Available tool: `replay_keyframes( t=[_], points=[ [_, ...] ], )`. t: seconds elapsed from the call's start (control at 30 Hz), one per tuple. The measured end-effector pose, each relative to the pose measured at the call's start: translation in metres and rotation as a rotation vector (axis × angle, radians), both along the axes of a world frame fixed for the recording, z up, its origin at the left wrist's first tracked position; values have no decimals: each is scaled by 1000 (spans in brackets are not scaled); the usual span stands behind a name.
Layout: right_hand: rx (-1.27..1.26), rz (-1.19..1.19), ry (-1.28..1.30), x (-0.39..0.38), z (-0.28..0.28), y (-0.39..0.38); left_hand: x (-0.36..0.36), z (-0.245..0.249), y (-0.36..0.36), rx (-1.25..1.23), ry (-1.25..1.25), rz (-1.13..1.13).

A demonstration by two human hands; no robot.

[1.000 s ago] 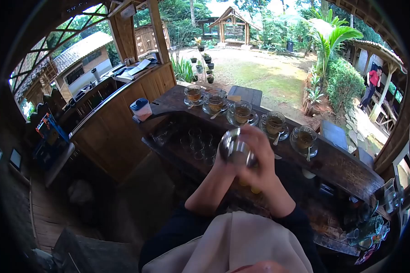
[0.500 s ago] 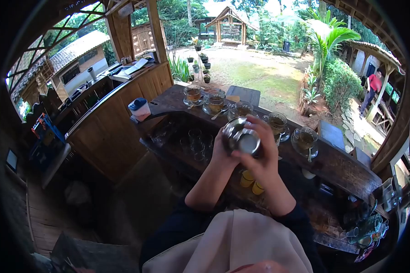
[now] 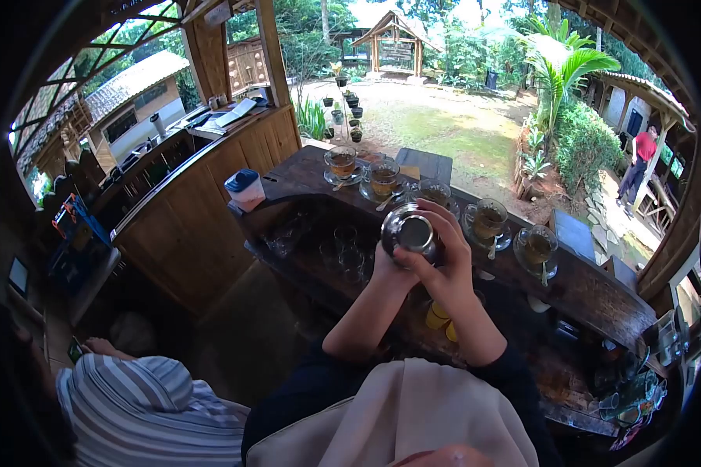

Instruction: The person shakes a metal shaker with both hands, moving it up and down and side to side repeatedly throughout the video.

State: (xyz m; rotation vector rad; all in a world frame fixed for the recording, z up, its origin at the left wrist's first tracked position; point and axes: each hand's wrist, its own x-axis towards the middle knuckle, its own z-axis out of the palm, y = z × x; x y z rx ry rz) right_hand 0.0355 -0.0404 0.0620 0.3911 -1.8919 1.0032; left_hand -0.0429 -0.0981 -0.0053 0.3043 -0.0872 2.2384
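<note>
Head view // left hand (image 3: pixel 392 267) and right hand (image 3: pixel 449 253) both clamped round a shiny rounded silver metal vessel (image 3: pixel 394 226), so neither's nearer // it sits between them, round end facing the camera, long axis pretty much toward the wearer imo // beyond: clear glass cups of brown drink (image 3: pixel 488 219), dark wooden table (image 3: pixel 600 294)

Silver vessel (image 3: pixel 410 231), grey-white striped shirt (image 3: pixel 144 409)
</note>
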Motion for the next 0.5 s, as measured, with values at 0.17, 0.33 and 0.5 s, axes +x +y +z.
replay_keyframes(
  t=[0.17,0.33,0.5],
  points=[
    [689,14,358,42,17,-33,-15,35,-34,182,-27,-640],
    [648,49,627,17,-14,-19,-11,32,-41,279,427,-153],
    [148,-125,23,-11,-9,-11,-40,-17,-10,-114,120,-27]
  ],
)
